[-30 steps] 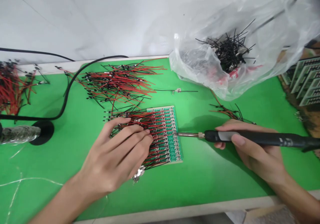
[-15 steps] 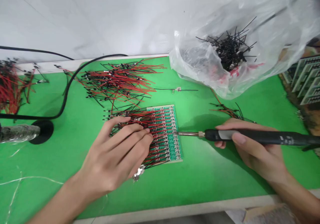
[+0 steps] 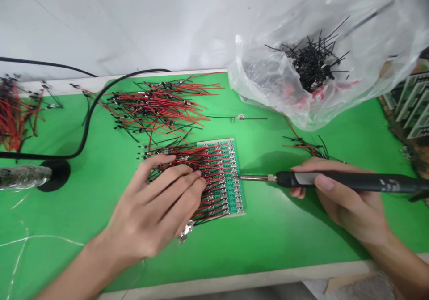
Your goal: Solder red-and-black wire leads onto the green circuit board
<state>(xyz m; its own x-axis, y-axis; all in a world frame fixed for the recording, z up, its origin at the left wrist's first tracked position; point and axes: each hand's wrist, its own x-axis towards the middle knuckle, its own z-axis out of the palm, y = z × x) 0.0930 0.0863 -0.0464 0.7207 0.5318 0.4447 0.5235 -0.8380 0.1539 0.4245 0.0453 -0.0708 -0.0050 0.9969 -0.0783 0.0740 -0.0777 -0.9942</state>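
Observation:
A green circuit board (image 3: pixel 238 188) lies on the green mat, with rows of solder pads and red and black wires (image 3: pixel 214 161) running off to its left. Over those wires rests my left hand (image 3: pixel 164 206), its fingers bent and closed on a wire near the middle rows; the exact grip is partly hidden beneath the fingers. My right hand (image 3: pixel 348 199) grips a black soldering iron (image 3: pixel 355 182) like a pen. The iron points left, and its metal tip touches the pads near the board's right edge. A crumpled shiny metallic piece (image 3: pixel 186 231) sits beside my left hand.
A pile of red and black wires (image 3: pixel 157 105) lies behind the board, another bundle (image 3: pixel 15 116) far left. An open plastic bag (image 3: pixel 268 81) of black wires stands back right. A black cable (image 3: pixel 87 130) crosses the left side, near a solder spool (image 3: pixel 27 177). Boards (image 3: pixel 415 105) stand at right.
The view has shifted slightly. My left hand stays on the wires, and the iron's tip remains at the board's right edge in my right hand.

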